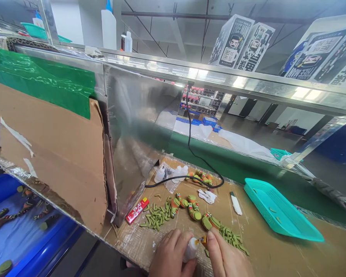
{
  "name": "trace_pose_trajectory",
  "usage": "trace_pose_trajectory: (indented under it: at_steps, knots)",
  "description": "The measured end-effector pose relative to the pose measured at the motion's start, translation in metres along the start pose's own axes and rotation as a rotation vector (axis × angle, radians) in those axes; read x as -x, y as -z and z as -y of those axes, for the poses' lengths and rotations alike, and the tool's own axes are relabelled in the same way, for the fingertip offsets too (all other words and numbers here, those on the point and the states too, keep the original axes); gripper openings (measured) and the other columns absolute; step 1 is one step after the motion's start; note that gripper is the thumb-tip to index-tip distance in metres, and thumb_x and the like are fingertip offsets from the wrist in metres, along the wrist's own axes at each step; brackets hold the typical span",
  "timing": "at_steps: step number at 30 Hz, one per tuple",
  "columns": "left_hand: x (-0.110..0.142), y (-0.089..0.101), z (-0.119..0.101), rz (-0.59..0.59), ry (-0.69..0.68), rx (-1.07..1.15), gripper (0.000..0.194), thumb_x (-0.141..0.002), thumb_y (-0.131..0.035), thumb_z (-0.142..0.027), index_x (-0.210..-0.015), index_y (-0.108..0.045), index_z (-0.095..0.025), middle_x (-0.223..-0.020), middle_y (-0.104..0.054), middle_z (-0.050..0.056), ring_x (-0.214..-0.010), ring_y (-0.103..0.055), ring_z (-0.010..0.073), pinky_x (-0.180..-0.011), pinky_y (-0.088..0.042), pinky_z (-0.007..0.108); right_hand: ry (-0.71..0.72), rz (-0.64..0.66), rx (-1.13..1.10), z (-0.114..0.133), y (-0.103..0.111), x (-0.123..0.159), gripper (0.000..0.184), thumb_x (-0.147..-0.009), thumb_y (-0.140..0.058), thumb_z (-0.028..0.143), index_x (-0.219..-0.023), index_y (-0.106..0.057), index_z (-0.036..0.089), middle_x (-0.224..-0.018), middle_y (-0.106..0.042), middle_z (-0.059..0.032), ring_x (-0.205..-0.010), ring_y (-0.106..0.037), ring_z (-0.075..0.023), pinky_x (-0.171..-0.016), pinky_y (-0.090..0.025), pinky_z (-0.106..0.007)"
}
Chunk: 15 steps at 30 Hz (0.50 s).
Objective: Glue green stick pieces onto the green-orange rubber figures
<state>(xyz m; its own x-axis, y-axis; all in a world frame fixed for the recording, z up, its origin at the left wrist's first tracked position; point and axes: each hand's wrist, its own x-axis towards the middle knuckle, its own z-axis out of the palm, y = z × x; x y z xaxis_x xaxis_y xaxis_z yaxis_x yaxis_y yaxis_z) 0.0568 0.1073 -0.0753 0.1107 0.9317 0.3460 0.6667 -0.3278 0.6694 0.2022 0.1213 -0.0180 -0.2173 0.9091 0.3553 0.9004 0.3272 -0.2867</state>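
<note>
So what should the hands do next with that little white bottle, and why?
Perhaps tighten the left hand slightly around the small white bottle, because the right hand holds a small yellow object right by its top and a bump could shift it.
</note>
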Motion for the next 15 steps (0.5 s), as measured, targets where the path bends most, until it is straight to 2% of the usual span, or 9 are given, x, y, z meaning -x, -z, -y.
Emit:
trace_pose_trajectory:
  at_steps: [15]
  knots:
    - [0.002,-0.0045,0.0047,-0.021,-0.01,0.012,0.039,-0.069,-0.06,-0.02,-0.107,-0.057,-0.026,-0.091,-0.068,0.005,-0.084,-0.062,0.0249,-0.071,-0.05,0.033,0.005,-0.009,0.032,-0.0003,-0.0014,0.001,0.064,-0.097,-0.008,0.046,-0.096,-0.066,0.018,-0.073,-0.071,-0.0084,-0.066,-0.068,-0.022,-0.055,-0.048,-0.024]
